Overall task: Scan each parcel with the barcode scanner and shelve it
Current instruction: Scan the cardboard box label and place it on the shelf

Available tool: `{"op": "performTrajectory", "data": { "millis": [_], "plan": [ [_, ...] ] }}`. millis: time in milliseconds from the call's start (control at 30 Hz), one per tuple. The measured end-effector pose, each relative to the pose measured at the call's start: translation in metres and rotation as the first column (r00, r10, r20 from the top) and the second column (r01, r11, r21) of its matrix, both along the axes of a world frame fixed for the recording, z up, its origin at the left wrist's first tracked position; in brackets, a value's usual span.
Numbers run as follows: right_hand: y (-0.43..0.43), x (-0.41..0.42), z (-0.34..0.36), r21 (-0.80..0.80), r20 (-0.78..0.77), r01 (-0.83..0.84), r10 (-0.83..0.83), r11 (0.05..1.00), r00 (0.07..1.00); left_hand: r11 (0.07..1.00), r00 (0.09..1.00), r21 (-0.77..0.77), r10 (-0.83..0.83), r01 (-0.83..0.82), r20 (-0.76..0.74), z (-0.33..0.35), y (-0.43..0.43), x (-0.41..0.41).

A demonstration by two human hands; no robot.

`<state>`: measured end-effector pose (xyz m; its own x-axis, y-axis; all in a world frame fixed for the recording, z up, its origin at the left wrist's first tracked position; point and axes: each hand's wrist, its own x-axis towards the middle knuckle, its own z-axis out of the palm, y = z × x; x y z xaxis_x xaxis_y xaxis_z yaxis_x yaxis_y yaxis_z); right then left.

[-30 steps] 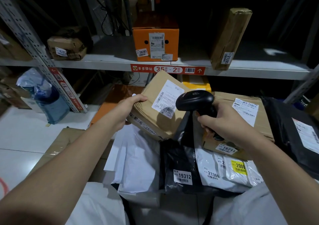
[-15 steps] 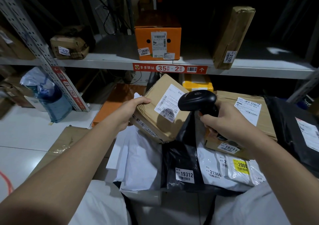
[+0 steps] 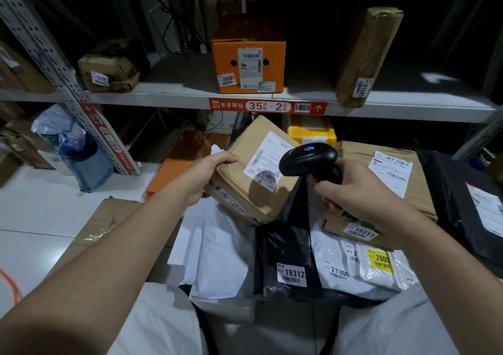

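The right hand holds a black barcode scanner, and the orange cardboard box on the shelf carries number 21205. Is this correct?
Not quite. The head view shows number 20201 on the orange cardboard box on the shelf; the right hand does hold the black barcode scanner.

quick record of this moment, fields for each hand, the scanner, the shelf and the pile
left hand: grips brown parcel at its left edge
right hand: grips black scanner by the handle
scanner aim: head faces the parcel's white label
shelf: brown box 16205, orange box 20201, tall box 21205
in front: black bag 19312, white bag 21306
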<state>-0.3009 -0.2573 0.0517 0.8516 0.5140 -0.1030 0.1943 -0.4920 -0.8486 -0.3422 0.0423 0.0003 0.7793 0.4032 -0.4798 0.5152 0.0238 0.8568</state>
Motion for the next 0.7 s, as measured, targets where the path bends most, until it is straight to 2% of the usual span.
{"op": "performTrajectory", "data": {
  "millis": [367,467,700],
  "plan": [
    [0.007,0.008,-0.008,0.059,0.031,0.049,-0.051,0.997,0.998,0.993,0.996,-0.099,0.075,-0.071,0.045,0.005,0.002,0.000],
    [0.014,0.015,-0.012,0.144,0.027,0.103,-0.108,0.984,0.994,0.984,0.993,-0.148,0.107,-0.097,0.057,0.009,0.006,0.001],
    [0.037,0.031,-0.013,0.409,-0.128,0.243,-0.209,0.880,0.970,0.954,0.981,-0.259,0.176,-0.149,0.085,0.013,0.026,0.000]
  ]
}}
